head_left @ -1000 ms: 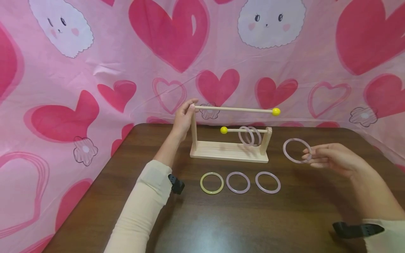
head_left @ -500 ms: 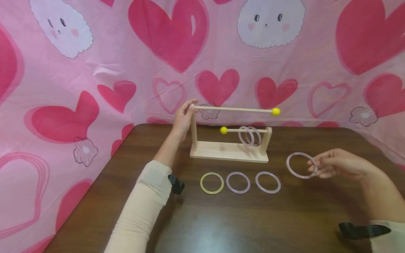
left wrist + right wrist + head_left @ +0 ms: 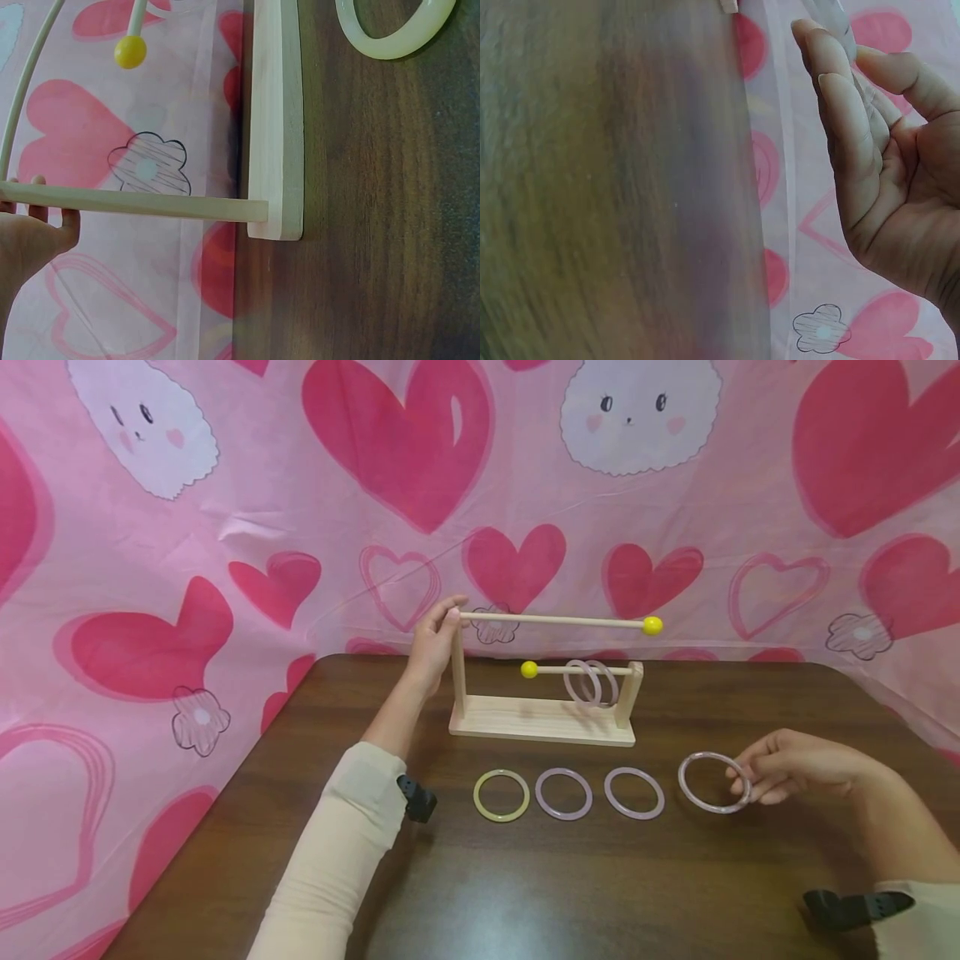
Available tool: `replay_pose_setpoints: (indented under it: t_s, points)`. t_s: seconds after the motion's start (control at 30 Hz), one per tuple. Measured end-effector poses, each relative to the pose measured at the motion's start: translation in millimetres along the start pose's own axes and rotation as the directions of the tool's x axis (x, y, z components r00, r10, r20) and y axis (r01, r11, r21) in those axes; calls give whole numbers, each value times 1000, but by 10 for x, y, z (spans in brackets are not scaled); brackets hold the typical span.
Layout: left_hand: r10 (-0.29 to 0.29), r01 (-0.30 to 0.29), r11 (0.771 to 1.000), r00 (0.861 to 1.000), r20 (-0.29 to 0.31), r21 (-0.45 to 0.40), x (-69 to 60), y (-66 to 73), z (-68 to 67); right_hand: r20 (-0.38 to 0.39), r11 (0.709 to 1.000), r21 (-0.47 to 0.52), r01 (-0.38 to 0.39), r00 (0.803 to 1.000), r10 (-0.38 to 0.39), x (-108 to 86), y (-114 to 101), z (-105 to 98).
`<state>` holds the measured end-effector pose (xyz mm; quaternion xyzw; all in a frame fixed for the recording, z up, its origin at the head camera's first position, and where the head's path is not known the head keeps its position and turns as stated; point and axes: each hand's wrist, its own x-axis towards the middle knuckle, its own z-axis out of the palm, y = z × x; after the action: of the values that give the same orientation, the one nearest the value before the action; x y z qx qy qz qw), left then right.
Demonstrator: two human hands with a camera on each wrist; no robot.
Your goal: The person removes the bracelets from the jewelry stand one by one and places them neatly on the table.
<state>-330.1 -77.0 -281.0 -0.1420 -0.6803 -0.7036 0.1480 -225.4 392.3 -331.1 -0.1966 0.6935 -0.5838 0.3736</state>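
Between thumb and fingers, my right hand pinches a pale purple ring by its right side, low over the table's right part. In the right wrist view only a piece of that ring shows. My left hand grips the top of the tall left post of a wooden stand. The post's upper rod ends in a yellow ball. Two pale rings hang on the lower rod, close to the short right post. In front lie a yellow ring and two purple rings in a row.
The brown wooden table carries the stand and the rings. Behind it hangs a pink cloth with hearts. Black wrist cameras sit on both forearms.
My right hand has lowered the held ring toward the table, to the right of the row. The left hand keeps its place on the post, and the stand and other rings have not moved.
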Motion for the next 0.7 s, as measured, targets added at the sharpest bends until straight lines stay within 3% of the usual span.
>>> replay_pose_setpoints:
  t_s: [0.4, 0.7]
  points:
    - [4, -4, 1000, 1000, 6, 4, 7, -5, -9, -4, 997, 36, -64, 998, 64, 38, 55, 2]
    - [8, -8, 1000, 1000, 5, 8, 6, -14, -10, -96, 994, -51, -95, 991, 90, 52, 47, 27]
